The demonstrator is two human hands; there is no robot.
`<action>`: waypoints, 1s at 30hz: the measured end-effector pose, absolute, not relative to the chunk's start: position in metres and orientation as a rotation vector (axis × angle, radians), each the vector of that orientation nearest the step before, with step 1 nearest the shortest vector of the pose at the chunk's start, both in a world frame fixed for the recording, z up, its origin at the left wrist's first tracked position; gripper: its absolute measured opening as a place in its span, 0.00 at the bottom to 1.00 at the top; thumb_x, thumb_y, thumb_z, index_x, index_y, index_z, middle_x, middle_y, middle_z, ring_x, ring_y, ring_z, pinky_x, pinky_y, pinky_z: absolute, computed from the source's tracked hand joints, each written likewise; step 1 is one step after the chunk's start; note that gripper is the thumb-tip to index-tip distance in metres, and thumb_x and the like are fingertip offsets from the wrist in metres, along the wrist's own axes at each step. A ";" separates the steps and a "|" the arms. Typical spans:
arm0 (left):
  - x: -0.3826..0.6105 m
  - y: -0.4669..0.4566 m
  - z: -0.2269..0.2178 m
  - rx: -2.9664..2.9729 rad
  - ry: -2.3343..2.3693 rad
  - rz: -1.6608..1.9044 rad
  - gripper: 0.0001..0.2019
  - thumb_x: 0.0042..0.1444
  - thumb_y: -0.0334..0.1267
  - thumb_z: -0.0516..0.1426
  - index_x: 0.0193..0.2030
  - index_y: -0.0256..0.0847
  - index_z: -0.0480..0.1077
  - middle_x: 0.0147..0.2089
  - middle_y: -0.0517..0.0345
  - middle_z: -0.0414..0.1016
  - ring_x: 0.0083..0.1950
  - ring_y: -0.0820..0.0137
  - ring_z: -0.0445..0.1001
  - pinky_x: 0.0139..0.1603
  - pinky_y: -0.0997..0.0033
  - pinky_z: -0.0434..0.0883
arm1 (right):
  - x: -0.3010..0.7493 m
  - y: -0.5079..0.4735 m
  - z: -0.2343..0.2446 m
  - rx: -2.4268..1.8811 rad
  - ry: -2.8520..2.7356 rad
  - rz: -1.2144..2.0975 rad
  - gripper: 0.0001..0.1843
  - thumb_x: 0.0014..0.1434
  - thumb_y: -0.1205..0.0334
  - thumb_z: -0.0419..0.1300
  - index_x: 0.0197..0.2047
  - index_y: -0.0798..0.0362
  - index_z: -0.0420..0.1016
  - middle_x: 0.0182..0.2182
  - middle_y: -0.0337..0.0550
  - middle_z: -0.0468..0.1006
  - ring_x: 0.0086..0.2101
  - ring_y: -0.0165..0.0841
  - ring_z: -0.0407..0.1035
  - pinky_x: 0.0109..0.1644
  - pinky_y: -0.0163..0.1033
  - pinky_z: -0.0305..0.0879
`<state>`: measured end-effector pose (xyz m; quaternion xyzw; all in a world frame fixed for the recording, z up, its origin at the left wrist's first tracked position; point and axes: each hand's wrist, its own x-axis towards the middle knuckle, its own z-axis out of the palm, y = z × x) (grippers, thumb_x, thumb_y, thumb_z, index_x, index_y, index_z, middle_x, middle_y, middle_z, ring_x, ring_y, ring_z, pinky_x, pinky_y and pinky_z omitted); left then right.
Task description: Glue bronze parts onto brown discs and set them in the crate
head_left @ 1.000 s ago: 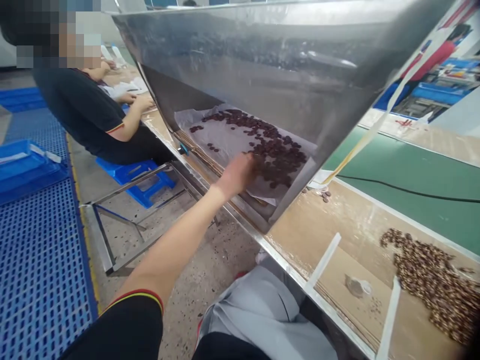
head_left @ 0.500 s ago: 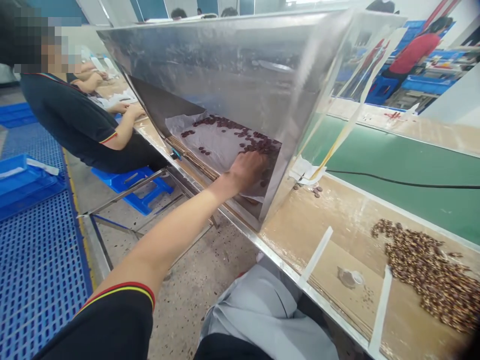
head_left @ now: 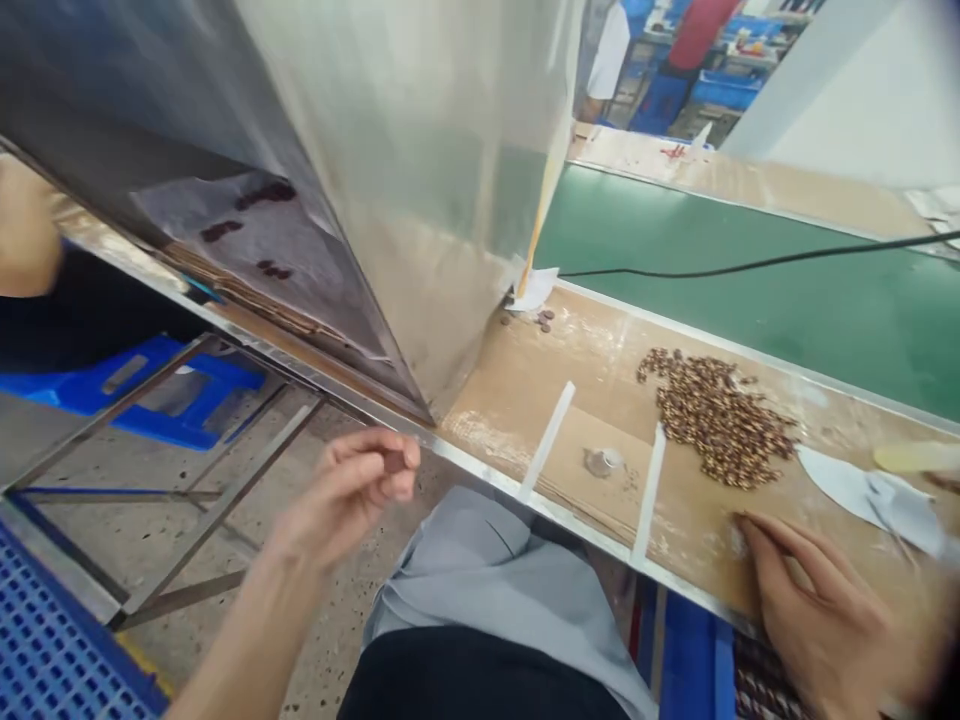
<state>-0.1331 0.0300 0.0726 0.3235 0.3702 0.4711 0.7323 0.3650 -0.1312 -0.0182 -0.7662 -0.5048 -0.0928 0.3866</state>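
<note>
My left hand (head_left: 352, 490) is in the air before the bench edge, fingers curled around a small dark brown disc (head_left: 394, 461). More dark discs (head_left: 266, 194) lie on a white sheet (head_left: 187, 205) inside the metal hood (head_left: 390, 150). Over the brown bench top (head_left: 577, 350), my right hand (head_left: 817, 600) has its thumb and forefinger pinched together at a small pale blur that I cannot make out. Beyond it sits a pile of small brown and gold pieces (head_left: 724, 415). A small round clear piece (head_left: 604, 461) rests on the cardboard between two white tape strips.
A green belt-like surface (head_left: 750, 310) runs behind the bench, crossed by a black cable (head_left: 720, 268). White paper pieces (head_left: 870, 490) lie at the right. At the left are a blue stool (head_left: 165, 395) and a co-worker's arm (head_left: 26, 225). A blue crate (head_left: 694, 650) stands below the bench.
My left hand has come out of the hood, now with a dark disc in its fingers. The view has swung right and down, bringing my right hand into sight over the bench.
</note>
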 end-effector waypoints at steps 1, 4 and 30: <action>-0.115 0.017 0.064 0.599 0.771 1.008 0.12 0.50 0.43 0.82 0.38 0.45 0.90 0.38 0.55 0.88 0.29 0.76 0.82 0.33 0.81 0.83 | 0.366 -0.131 -0.020 -1.952 -1.302 -0.230 0.13 0.70 0.39 0.69 0.47 0.34 0.91 0.47 0.44 0.91 0.46 0.56 0.85 0.56 0.63 0.79; -0.066 -0.004 0.045 0.405 0.691 0.946 0.12 0.50 0.40 0.82 0.41 0.46 0.90 0.39 0.57 0.87 0.31 0.77 0.82 0.35 0.84 0.83 | 0.361 -0.126 -0.019 -1.919 -1.340 -0.189 0.11 0.72 0.45 0.69 0.49 0.36 0.91 0.47 0.43 0.91 0.46 0.53 0.86 0.56 0.59 0.79; 0.007 0.032 0.005 0.570 0.666 0.847 0.09 0.64 0.39 0.74 0.48 0.40 0.90 0.48 0.48 0.90 0.43 0.65 0.88 0.52 0.69 0.88 | 0.254 -0.039 0.045 -1.638 -1.673 0.061 0.10 0.78 0.63 0.66 0.50 0.39 0.90 0.45 0.40 0.91 0.45 0.43 0.82 0.55 0.54 0.80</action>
